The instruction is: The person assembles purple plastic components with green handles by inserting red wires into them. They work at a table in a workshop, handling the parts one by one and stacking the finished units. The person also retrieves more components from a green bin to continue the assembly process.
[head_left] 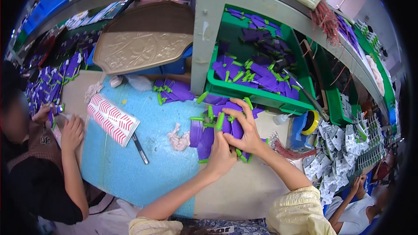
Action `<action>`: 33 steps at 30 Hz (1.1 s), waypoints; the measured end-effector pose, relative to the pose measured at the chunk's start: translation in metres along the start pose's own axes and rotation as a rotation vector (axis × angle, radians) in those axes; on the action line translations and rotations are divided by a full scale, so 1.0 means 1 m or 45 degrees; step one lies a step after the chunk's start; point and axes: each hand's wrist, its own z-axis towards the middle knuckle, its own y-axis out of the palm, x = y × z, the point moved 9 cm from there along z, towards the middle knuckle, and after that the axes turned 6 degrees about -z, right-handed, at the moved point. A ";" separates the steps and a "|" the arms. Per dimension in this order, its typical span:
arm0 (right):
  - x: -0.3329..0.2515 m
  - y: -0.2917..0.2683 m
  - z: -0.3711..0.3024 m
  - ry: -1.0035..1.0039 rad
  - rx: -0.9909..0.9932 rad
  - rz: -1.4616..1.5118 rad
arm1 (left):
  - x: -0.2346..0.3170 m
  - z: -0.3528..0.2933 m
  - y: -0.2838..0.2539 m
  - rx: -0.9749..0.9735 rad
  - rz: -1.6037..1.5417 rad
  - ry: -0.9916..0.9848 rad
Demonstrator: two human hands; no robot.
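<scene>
Both of my hands are close together at the table's near middle, over a pile of purple plastic parts with green ends point(204, 132). My left hand point(221, 159) is closed, its fingertips at the lower end of a bright green piece point(220, 122) that stands upright. From the right, my right hand point(247, 130) curves over the same spot, thumb and fingers bent around a purple part point(236, 129). My fingers partly cover what they grip. More purple parts point(176, 90) with green ends lie just beyond, at the table's back.
A crumpled cloth point(179, 138), a red-striped packet point(112, 119) and a dark pen point(140, 148) lie leftward. A green bin point(261, 93) of purple parts stands behind. Grey metal parts point(339, 152), red wires point(291, 151) and yellow tape point(310, 122) are rightward. A co-worker's hand point(72, 132) works at left.
</scene>
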 end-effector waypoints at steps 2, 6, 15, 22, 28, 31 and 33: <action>0.006 0.008 -0.004 -0.059 -0.041 -0.204 | 0.009 0.009 -0.011 -0.102 0.003 -0.088; 0.012 0.013 -0.003 -0.043 -0.167 -0.302 | 0.029 0.001 -0.036 -0.377 0.628 -0.261; -0.055 0.007 0.014 -0.246 0.205 -0.659 | 0.012 -0.045 -0.138 0.293 1.110 0.180; -0.034 0.125 0.081 -0.273 -0.237 -1.069 | -0.016 0.041 -0.163 0.400 1.163 0.259; -0.022 0.127 0.068 -0.547 -0.222 -1.156 | 0.036 -0.029 -0.143 0.703 0.795 0.272; -0.020 0.120 0.066 -0.458 -0.125 -1.062 | 0.026 -0.043 -0.138 0.649 0.475 0.204; -0.021 0.125 0.069 -0.589 -0.236 -1.164 | 0.019 -0.046 -0.130 0.609 0.368 0.140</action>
